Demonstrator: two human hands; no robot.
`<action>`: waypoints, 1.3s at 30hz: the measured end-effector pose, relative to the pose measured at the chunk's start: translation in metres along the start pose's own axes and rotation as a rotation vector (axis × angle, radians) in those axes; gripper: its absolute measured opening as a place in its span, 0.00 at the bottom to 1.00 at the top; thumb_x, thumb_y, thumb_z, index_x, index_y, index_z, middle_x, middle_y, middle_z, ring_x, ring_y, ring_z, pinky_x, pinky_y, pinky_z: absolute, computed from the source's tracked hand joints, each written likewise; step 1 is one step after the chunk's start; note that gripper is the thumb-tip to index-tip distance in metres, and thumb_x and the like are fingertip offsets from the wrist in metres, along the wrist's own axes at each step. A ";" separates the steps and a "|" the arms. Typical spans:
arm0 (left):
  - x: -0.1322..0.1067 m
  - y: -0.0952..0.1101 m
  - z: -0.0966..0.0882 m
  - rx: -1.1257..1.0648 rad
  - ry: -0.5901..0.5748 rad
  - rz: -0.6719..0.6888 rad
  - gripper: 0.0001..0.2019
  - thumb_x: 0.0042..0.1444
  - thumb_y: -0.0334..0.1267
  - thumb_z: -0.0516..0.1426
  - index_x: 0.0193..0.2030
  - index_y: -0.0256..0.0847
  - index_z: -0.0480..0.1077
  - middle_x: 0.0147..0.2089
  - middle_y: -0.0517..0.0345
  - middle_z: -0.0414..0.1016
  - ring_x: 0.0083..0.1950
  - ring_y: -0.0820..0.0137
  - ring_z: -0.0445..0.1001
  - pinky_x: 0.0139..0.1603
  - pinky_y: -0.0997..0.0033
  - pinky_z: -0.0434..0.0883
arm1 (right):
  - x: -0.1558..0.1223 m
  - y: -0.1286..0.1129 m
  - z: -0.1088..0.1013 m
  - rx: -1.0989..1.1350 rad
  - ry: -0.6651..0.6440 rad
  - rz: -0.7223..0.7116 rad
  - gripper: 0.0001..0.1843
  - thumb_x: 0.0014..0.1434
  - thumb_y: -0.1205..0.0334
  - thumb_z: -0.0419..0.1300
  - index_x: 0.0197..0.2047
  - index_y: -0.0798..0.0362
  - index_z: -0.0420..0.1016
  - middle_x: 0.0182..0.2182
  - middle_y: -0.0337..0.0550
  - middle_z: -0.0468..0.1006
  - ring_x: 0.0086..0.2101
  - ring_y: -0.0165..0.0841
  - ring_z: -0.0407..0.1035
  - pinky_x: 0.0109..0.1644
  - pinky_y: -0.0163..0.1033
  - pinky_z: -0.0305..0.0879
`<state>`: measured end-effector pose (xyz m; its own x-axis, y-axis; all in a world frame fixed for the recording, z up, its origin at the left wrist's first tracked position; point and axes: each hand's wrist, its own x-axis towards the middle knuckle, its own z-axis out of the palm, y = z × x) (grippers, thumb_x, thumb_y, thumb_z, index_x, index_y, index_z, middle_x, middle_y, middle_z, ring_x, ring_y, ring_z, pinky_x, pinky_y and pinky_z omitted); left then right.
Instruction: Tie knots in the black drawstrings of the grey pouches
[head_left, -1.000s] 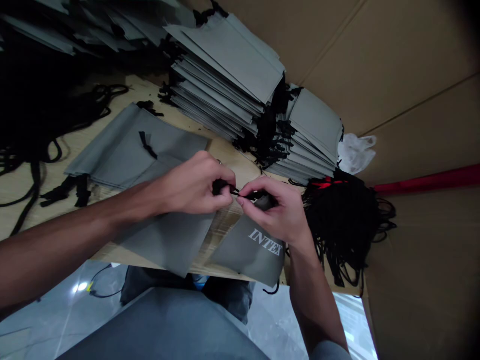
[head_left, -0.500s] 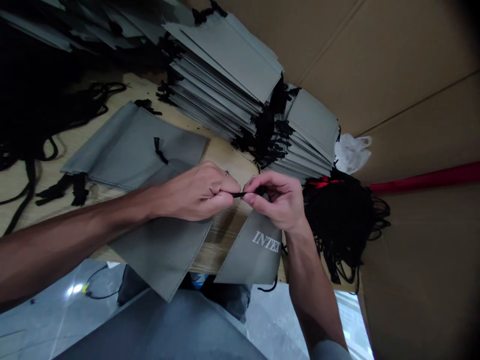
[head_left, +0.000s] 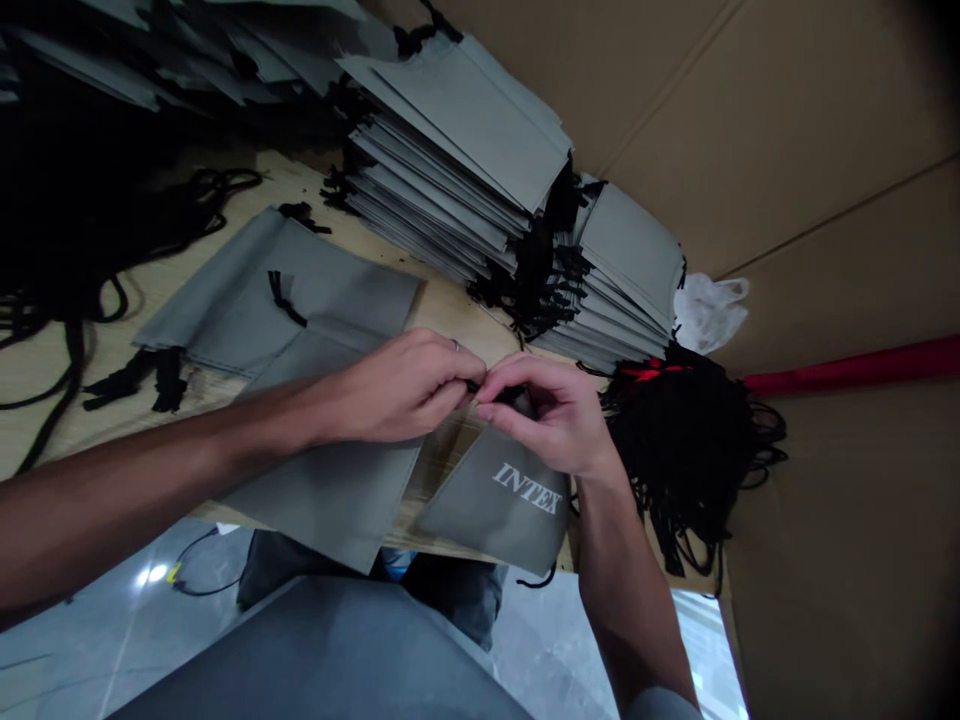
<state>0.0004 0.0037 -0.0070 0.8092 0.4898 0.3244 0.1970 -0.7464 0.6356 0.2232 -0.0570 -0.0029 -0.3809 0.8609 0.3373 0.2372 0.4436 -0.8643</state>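
My left hand is closed, thumb and fingers pinching a short bit of black cord. Right against it, the bent fingers of my right hand pinch the same cord, most of which is hidden by the fingers. Below my right hand hangs a grey drawstring pouch with white INTEX lettering, its upper edge covered by that hand. Under my left forearm lies another grey pouch, partly overlapping a further grey pouch with black cord ends at its side.
Stacks of grey pouches with black cord ends stand at the back, beside a cardboard wall. A bundle of black cords tied in red lies at right, near a white plastic bag. More black cords heap at left.
My two hands have come together, so less of the cord shows between them. The INTEX pouch has shifted slightly, and the pouch under my left forearm has moved up a little.
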 end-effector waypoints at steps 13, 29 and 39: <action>-0.003 0.010 -0.008 -0.169 0.029 0.065 0.13 0.61 0.28 0.48 0.25 0.41 0.52 0.20 0.65 0.53 0.22 0.74 0.54 0.29 0.66 0.54 | -0.002 0.003 0.008 0.293 0.041 0.100 0.10 0.60 0.70 0.76 0.43 0.50 0.85 0.36 0.37 0.85 0.36 0.28 0.77 0.42 0.35 0.74; -0.002 0.009 -0.009 -0.210 0.045 -0.109 0.13 0.63 0.27 0.49 0.26 0.40 0.61 0.21 0.66 0.59 0.24 0.77 0.59 0.28 0.70 0.56 | 0.002 -0.003 0.000 0.169 0.083 0.123 0.12 0.62 0.61 0.77 0.47 0.48 0.84 0.40 0.38 0.85 0.40 0.31 0.78 0.47 0.37 0.75; -0.001 -0.008 -0.001 -0.071 0.112 -0.133 0.16 0.75 0.44 0.53 0.59 0.41 0.77 0.40 0.59 0.85 0.33 0.72 0.77 0.36 0.73 0.66 | -0.001 -0.013 -0.018 -0.329 0.128 0.074 0.15 0.76 0.65 0.60 0.59 0.45 0.85 0.48 0.45 0.83 0.48 0.35 0.77 0.55 0.44 0.75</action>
<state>-0.0019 0.0094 -0.0115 0.7109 0.6325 0.3075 0.2555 -0.6396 0.7250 0.2368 -0.0595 0.0146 -0.2417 0.9087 0.3403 0.5428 0.4173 -0.7289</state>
